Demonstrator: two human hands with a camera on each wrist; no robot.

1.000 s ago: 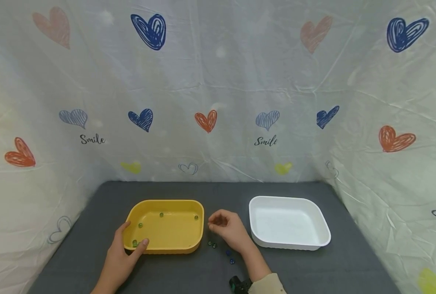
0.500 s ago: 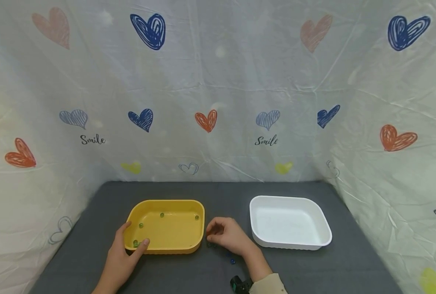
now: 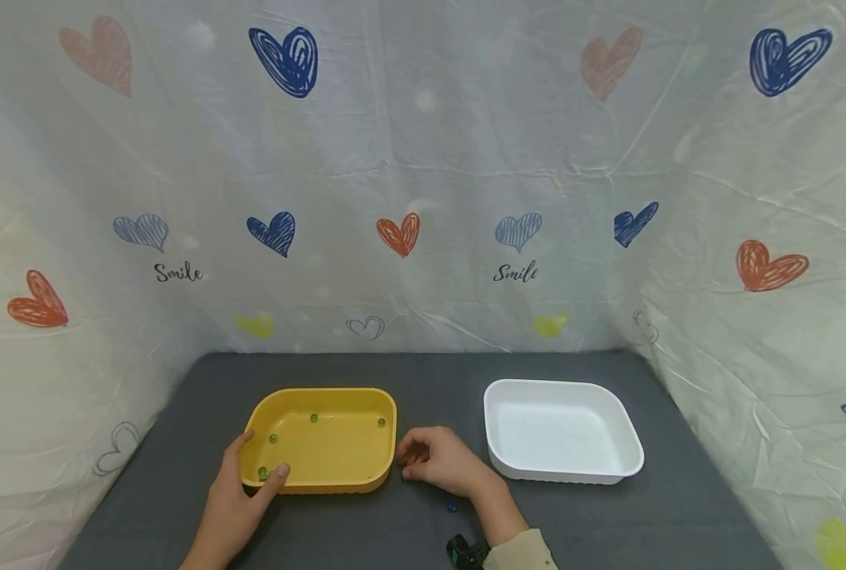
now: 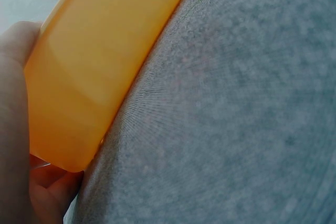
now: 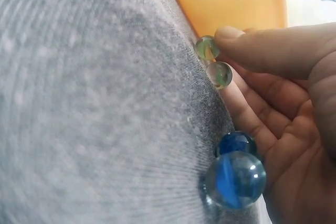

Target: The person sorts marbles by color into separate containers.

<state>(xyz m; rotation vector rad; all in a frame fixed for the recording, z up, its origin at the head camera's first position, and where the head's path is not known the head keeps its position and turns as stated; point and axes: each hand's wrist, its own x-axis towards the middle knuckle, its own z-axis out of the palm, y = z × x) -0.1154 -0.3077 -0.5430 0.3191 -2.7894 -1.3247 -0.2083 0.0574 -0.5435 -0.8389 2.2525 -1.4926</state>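
Observation:
My left hand (image 3: 234, 495) grips the near left corner of a yellow tray (image 3: 330, 447), thumb on the near rim and fingers at its left side. Several green marbles (image 3: 273, 438) lie inside. Just right of the tray, my right hand (image 3: 440, 459) curls low over the cloth. In the right wrist view, its thumb and fingers close on a green marble (image 5: 207, 48). A second greenish marble (image 5: 219, 74) is right beside it, against the fingers. Nearer the wrist are two blue marbles (image 5: 236, 179), one overlapping the other; only one shows in the head view.
A white tray (image 3: 565, 427) stands to the right of my right hand. Dark grey cloth (image 3: 366, 538) covers the table. Behind it hangs a pale curtain (image 3: 423, 142) printed with hearts. A dark wrist camera (image 3: 462, 552) is by the right sleeve.
My right hand has come down and slightly nearer me, over the green marbles beside the yellow tray, hiding them and one blue marble in the head view. The left hand stays on the tray.

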